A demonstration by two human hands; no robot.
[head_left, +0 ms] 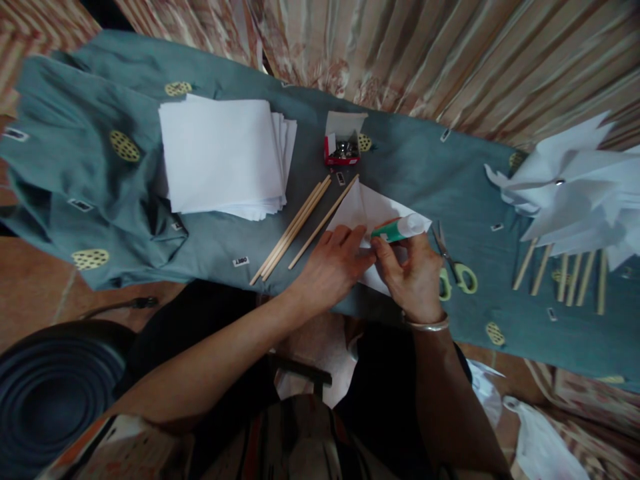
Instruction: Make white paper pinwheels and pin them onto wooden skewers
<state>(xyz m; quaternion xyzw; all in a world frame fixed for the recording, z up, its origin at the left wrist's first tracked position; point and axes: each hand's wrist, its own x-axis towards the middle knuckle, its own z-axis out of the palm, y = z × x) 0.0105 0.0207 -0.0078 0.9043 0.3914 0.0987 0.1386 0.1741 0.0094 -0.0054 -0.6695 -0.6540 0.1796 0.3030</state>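
Your right hand point(413, 280) grips a green-and-white tube point(397, 230) above the white sheet point(375, 203), which lies under both hands. Your left hand point(334, 268) rests on that sheet, fingers bent; whether they pinch it cannot be told from this angle. Just right of your right hand: scissors point(466, 279); farther right, paper pinwheels point(575, 193). Left of your left hand: wooden sticks point(296, 227), then a paper stack point(220, 157).
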